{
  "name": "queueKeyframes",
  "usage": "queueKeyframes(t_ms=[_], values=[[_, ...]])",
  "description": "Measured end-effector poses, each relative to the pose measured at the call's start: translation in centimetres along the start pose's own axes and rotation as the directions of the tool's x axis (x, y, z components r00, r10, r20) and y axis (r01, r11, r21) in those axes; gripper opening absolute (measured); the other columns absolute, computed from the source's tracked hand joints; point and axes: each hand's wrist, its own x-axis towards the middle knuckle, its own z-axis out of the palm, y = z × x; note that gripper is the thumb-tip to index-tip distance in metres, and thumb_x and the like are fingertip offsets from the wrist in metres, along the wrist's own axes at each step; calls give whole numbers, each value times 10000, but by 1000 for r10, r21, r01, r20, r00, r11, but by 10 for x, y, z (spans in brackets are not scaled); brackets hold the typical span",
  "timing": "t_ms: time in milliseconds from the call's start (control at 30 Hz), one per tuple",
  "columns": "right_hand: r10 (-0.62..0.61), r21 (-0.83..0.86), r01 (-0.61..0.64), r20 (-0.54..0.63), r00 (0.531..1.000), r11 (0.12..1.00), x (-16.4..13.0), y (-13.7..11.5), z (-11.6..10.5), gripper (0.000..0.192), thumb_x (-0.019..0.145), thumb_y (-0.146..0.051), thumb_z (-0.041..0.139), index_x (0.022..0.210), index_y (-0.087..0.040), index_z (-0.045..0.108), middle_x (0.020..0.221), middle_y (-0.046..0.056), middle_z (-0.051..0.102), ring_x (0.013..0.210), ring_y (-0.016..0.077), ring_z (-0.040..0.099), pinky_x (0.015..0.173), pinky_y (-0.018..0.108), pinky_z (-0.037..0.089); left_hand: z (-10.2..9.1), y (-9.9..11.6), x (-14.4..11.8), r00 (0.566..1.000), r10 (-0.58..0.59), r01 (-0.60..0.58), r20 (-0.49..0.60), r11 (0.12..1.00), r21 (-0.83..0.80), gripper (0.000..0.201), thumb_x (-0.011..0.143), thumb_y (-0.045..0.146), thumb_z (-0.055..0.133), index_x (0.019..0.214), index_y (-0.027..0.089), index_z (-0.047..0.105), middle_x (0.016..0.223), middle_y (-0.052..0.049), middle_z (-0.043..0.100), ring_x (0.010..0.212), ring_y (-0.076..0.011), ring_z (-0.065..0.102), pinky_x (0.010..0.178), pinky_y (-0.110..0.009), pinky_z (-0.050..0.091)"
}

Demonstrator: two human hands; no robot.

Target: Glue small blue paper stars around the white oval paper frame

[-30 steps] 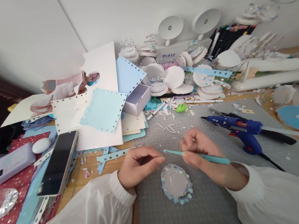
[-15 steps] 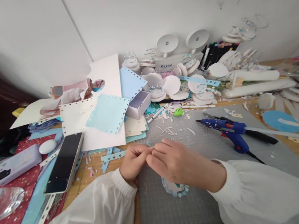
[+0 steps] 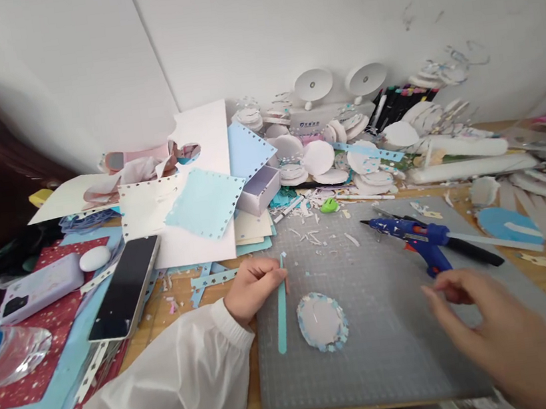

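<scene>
My left hand is pinched around a narrow teal strip with a rounded lower end. A tiny pale piece shows at the strip's upper tip. Just right of it, a round white paper disc edged with small blue pieces lies flat on the grey cutting mat. My right hand hovers over the mat's right part, thumb apart from the loosely bent fingers, with nothing visible in it. Beyond its fingertips, a blue glue gun lies on its side with a translucent glue stick in its back.
A black-handled tool lies under the glue gun. Paper scraps and a green item are at the mat's back. Stacked white discs line the wall. On the left are a phone, paper sheets and a clear cup.
My right hand has parted from my left and moved right, toward the glue gun. The disc and the teal strip in my left hand now show. The view has shifted slightly.
</scene>
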Motion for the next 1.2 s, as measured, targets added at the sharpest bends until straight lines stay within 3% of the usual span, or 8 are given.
queueKeyframes(t_ms=[133,400,533,633,700,833,933,1200], values=[[190,-90,-209,-186,964,974,4,25,11,337,796,-500,477,938,-195,468,835,135,519,737,314,535,662,477,439,0,1,0,1000,15,-16,21,999,51,379,719,382,606,447,123,557,394,42,353,401,-60,287,408,-202,209],[29,-109,-41,-116,993,993,41,42,46,324,831,-348,403,1011,-93,491,907,194,547,912,352,544,760,495,459,2,5,1,993,62,-79,102,983,163,438,747,406,573,418,137,463,407,19,410,398,-64,330,400,-193,251],[132,-37,-137,-118,984,990,51,27,44,339,794,-346,442,1024,-99,485,927,197,560,899,345,565,749,478,463,3,5,1,984,96,-129,151,965,230,458,782,405,539,420,141,444,417,12,407,407,-68,343,407,-196,264],[369,23,-371,-185,911,928,61,2,41,402,649,-448,621,905,-152,529,754,111,581,670,290,584,626,442,471,3,5,1,978,98,-146,182,952,269,470,801,411,512,422,145,431,425,11,396,414,-70,342,414,-202,265],[418,172,-394,-142,897,903,66,-16,43,351,613,-463,663,792,-187,539,635,46,571,551,223,559,567,384,463,3,5,1,977,95,-146,189,950,277,466,807,407,503,427,149,425,428,9,396,419,-73,347,417,-205,262],[281,404,-249,-22,960,880,62,-39,59,204,635,-354,645,645,-224,489,528,-4,548,464,171,519,479,313,431,5,4,1,977,106,-152,186,954,257,467,811,383,501,419,163,373,424,13,364,431,-81,340,429,-221,262],[166,443,-163,32,986,882,50,-40,69,125,655,-259,605,722,-239,502,521,-21,532,465,178,503,493,332,437,6,3,0,975,118,-163,188,957,242,461,804,337,513,420,176,315,428,22,335,432,-81,315,430,-231,247],[55,473,-57,18,998,879,46,-36,67,236,666,-212,612,862,-257,488,800,48,591,772,280,581,693,439,467,6,3,1,968,121,-172,222,958,230,433,789,255,501,451,189,238,451,39,274,446,-81,258,441,-248,211]])
